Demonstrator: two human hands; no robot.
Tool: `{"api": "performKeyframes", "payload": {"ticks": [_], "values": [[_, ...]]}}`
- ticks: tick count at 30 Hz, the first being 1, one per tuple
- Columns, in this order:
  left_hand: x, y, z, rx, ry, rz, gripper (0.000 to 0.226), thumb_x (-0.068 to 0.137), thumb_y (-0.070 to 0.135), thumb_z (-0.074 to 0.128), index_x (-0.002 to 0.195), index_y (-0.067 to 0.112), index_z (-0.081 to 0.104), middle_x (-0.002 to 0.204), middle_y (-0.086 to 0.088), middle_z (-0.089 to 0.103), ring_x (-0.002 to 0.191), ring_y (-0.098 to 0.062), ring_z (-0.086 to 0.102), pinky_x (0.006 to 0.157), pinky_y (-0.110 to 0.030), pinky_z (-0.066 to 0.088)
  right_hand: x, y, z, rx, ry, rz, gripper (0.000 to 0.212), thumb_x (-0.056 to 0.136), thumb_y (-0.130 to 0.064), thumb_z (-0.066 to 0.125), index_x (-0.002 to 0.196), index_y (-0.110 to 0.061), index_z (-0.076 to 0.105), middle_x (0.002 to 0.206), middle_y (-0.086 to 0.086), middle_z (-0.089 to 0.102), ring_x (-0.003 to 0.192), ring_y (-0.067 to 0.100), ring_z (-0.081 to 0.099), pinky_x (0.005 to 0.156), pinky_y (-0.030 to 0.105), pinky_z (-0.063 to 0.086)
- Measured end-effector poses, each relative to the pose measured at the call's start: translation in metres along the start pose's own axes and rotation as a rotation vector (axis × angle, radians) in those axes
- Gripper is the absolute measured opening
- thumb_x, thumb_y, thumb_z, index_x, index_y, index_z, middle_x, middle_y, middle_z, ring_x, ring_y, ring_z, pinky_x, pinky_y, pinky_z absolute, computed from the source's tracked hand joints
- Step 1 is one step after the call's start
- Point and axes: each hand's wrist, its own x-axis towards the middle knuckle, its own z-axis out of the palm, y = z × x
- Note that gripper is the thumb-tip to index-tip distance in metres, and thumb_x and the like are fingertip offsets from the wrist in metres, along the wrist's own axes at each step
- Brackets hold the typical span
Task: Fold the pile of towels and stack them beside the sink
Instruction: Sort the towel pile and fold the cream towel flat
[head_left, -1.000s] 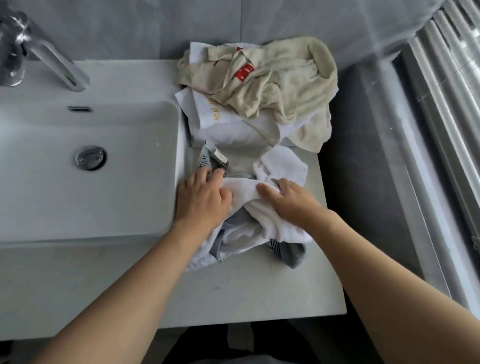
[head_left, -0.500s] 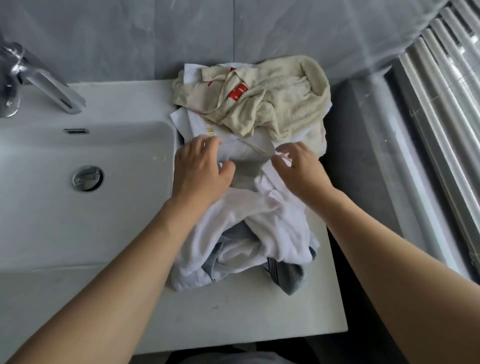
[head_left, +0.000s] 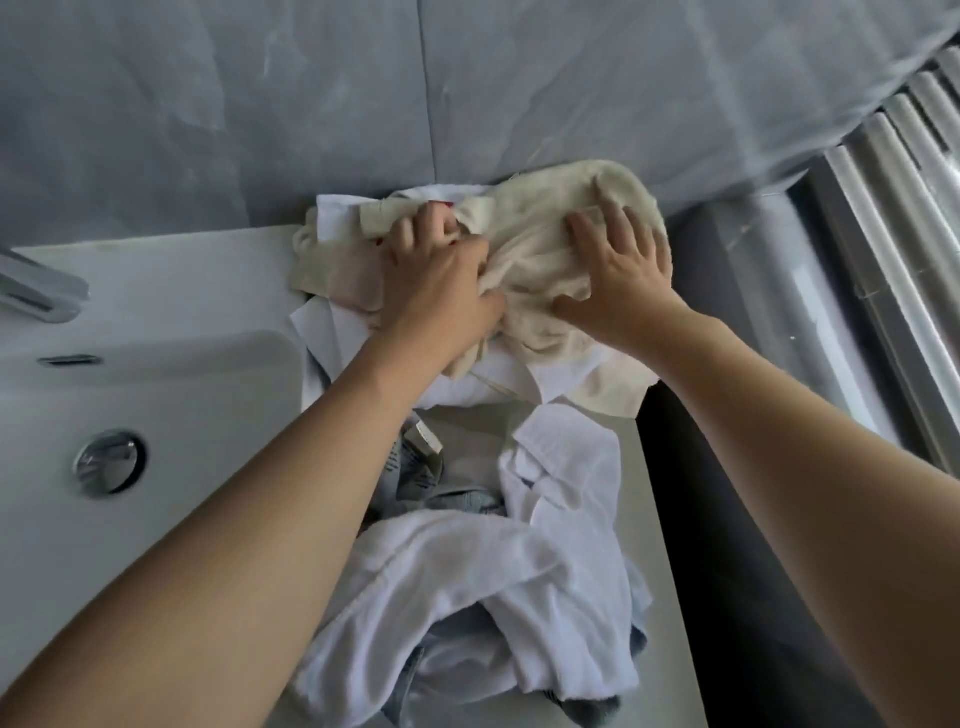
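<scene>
Cream towel (head_left: 540, 270) atop far pile: left hand (head_left: 441, 291) grip clenched on it, right hand (head_left: 618, 275) flat, released; sink (head_left: 171, 384) empty

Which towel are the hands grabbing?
Look right of the white sink, at the heap against the grey wall. Both hands, left and right, press on the cream towel on top; every towel around it is white or grey.
</scene>
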Motion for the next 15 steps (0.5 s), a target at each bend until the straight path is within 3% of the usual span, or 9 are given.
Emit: {"api": "performKeyframes", "payload": {"ticks": [2, 4, 6, 8, 9, 10, 12, 14, 15], "values": [[-0.005, -0.001, -0.012, -0.291, 0.027, 0.000, 0.025, 0.073, 0.025, 0.059, 0.062, 0.021, 0.037, 0.081, 0.004, 0.051, 0.077, -0.021, 0.048, 0.070, -0.035, 0.043, 0.010, -0.001, -0.002, 0.051, 0.023, -0.028, 0.085, 0.076, -0.052, 0.067, 0.147, -0.034, 0.026, 0.162, 0.004, 0.003, 0.147, 0.025, 0.006, 0.119, 0.045, 0.002], [-0.015, 0.002, -0.028, -0.650, 0.083, -0.098, 0.029, 0.068, 0.016, 0.054, 0.057, 0.023, 0.028, 0.055, 0.014, 0.033, 0.053, -0.004, 0.032, 0.049, -0.022, 0.030, 0.016, -0.005, -0.007, 0.119, 0.110, -0.049, 0.070, 0.074, -0.048, 0.068, 0.136, -0.030, 0.041, 0.158, 0.002, 0.016, 0.143, 0.024, 0.018, 0.117, 0.042, 0.008], [-0.025, 0.001, -0.041, -0.949, 0.120, -0.244, 0.021, 0.064, 0.008, 0.052, 0.056, 0.017, 0.034, 0.054, 0.012, 0.030, 0.052, -0.005, 0.029, 0.045, -0.022, 0.022, 0.018, -0.010, -0.015, 0.150, 0.177, -0.098, 0.054, 0.077, -0.040, 0.068, 0.123, -0.019, 0.050, 0.147, 0.004, 0.038, 0.132, 0.027, 0.036, 0.112, 0.039, 0.020], [-0.036, 0.001, -0.058, -1.265, 0.126, -0.407, 0.011, 0.058, 0.005, 0.047, 0.062, 0.007, 0.038, 0.061, -0.003, 0.029, 0.056, -0.016, 0.028, 0.050, -0.031, 0.016, 0.011, -0.017, -0.025, 0.312, 0.216, -0.094, 0.035, 0.080, -0.030, 0.065, 0.108, -0.013, 0.054, 0.112, 0.004, 0.060, 0.103, 0.023, 0.054, 0.090, 0.033, 0.037], [-0.041, 0.000, -0.064, -1.376, 0.106, -0.464, 0.012, 0.055, 0.004, 0.045, 0.061, 0.011, 0.037, 0.062, -0.003, 0.028, 0.056, -0.018, 0.027, 0.053, -0.035, 0.014, 0.005, -0.021, -0.030, 0.413, 0.227, -0.063, 0.025, 0.081, -0.026, 0.063, 0.100, -0.015, 0.053, 0.094, 0.000, 0.061, 0.087, 0.018, 0.055, 0.077, 0.030, 0.039], [-0.046, -0.002, -0.068, -1.399, 0.072, -0.493, 0.016, 0.054, 0.004, 0.045, 0.061, 0.017, 0.038, 0.061, -0.002, 0.030, 0.056, -0.017, 0.028, 0.054, -0.036, 0.014, -0.002, -0.026, -0.035, 0.496, 0.240, -0.019, 0.016, 0.080, -0.024, 0.061, 0.093, -0.019, 0.052, 0.082, -0.005, 0.058, 0.076, 0.013, 0.052, 0.068, 0.028, 0.038], [-0.058, -0.005, -0.067, -1.217, -0.009, -0.492, 0.018, 0.053, 0.012, 0.049, 0.068, 0.022, 0.046, 0.062, 0.004, 0.044, 0.058, -0.015, 0.041, 0.053, -0.030, 0.023, -0.019, -0.035, -0.045, 0.684, 0.253, 0.103, 0.011, 0.076, -0.025, 0.059, 0.080, -0.028, 0.049, 0.077, -0.006, 0.057, 0.072, 0.012, 0.054, 0.062, 0.029, 0.042], [-0.071, -0.010, -0.060, -0.970, -0.089, -0.441, 0.044, 0.055, 0.031, 0.058, 0.098, 0.032, 0.056, 0.088, 0.014, 0.063, 0.079, -0.007, 0.057, 0.064, -0.026, 0.042, -0.040, -0.045, -0.059, 0.970, 0.213, 0.198, 0.007, 0.069, -0.023, 0.054, 0.072, -0.029, 0.053, 0.085, 0.003, 0.060, 0.077, 0.021, 0.059, 0.061, 0.032, 0.047], [-0.078, -0.011, -0.057, -0.894, -0.142, -0.377, 0.066, 0.054, 0.041, 0.061, 0.119, 0.044, 0.049, 0.110, 0.023, 0.062, 0.094, 0.000, 0.058, 0.075, -0.021, 0.045, -0.052, -0.049, -0.065, 1.117, 0.170, 0.190, 0.011, 0.067, -0.019, 0.054, 0.072, -0.028, 0.056, 0.085, 0.006, 0.060, 0.076, 0.022, 0.060, 0.060, 0.032, 0.047]]}}
